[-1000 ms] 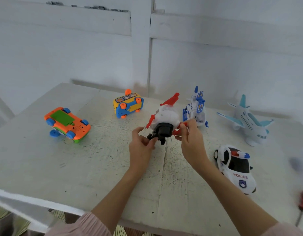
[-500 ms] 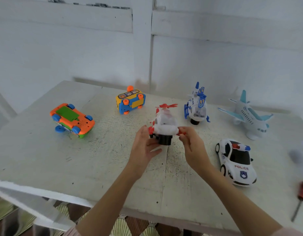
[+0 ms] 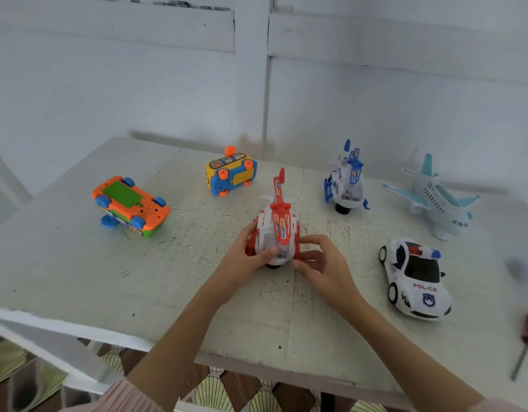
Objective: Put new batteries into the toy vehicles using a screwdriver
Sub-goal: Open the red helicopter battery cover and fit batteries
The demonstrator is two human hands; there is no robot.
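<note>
While both hands are gripping the red helicopter [image 3: 276, 233], its axis running 12 to 6, the screwdriver [image 3: 525, 347] is lying at 4, nearer the right hand [image 3: 323, 264] than the left hand [image 3: 242, 260].

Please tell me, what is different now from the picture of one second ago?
The red helicopter was tipped with its black underside toward the person; now it stands upright on the table, rotor up. Left hand and right hand hold its sides as before. The blue helicopter, police car, airplane, both overturned cars and the screwdriver have not moved.
</note>
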